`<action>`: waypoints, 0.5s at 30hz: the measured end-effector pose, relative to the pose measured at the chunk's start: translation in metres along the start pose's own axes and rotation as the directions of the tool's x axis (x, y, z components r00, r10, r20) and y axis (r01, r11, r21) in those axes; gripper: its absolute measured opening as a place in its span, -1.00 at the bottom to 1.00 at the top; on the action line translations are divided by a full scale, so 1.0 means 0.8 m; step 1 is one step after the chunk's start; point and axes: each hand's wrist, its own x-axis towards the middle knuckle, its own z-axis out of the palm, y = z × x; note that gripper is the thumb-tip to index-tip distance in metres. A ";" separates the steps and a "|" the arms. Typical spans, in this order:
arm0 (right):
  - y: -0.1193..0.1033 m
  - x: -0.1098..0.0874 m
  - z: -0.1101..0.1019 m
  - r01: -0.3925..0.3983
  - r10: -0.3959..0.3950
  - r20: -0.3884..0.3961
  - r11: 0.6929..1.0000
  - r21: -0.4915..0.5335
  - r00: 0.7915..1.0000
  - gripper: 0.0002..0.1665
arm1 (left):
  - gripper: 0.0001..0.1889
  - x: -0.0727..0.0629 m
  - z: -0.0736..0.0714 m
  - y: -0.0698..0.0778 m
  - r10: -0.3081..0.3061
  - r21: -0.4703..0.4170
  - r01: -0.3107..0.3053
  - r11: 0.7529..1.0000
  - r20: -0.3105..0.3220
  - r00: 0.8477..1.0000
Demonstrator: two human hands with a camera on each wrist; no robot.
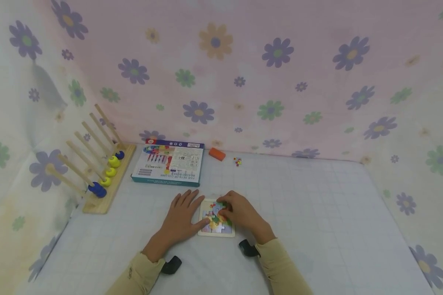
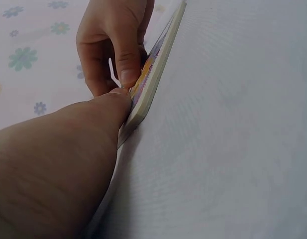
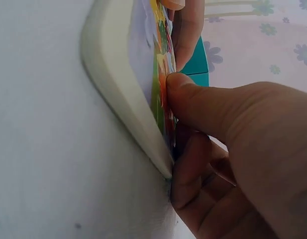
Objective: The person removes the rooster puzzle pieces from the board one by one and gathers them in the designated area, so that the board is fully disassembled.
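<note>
White gridded table [image 1: 317,213], floral cloth walls [image 1: 280,82]

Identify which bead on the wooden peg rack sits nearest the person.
The dark blue bead on the front peg of the wooden peg rack; the yellow beads sit farther back.

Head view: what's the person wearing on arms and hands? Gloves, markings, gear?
Both hands, left hand and right hand, are bare: no gloves, rings or markings visible. Each arm has a long tan sleeve, left sleeve and right sleeve, ending at the wrist. A small black device sits at each wrist, left and right; no cables visible.
</note>
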 end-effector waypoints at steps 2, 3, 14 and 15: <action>0.001 -0.001 0.002 0.008 -0.008 -0.008 1.000 -0.013 1.000 -0.60 | -0.21 0.000 0.002 0.000 -0.008 0.001 0.008 1.000 -0.008 1.000; 0.001 -0.001 0.003 0.015 -0.016 -0.015 1.000 -0.021 1.000 -0.60 | -0.22 0.000 0.004 0.001 -0.015 -0.002 0.015 1.000 -0.013 1.000; -0.001 -0.004 0.006 0.052 -0.054 -0.048 0.997 -0.048 0.997 -0.62 | -0.27 0.007 0.015 0.022 -0.143 -0.072 0.138 0.988 -0.070 0.987; 0.000 -0.004 0.006 0.050 -0.052 -0.049 0.998 -0.047 0.997 -0.62 | -0.28 0.008 0.015 0.024 -0.149 -0.076 0.143 0.987 -0.073 0.986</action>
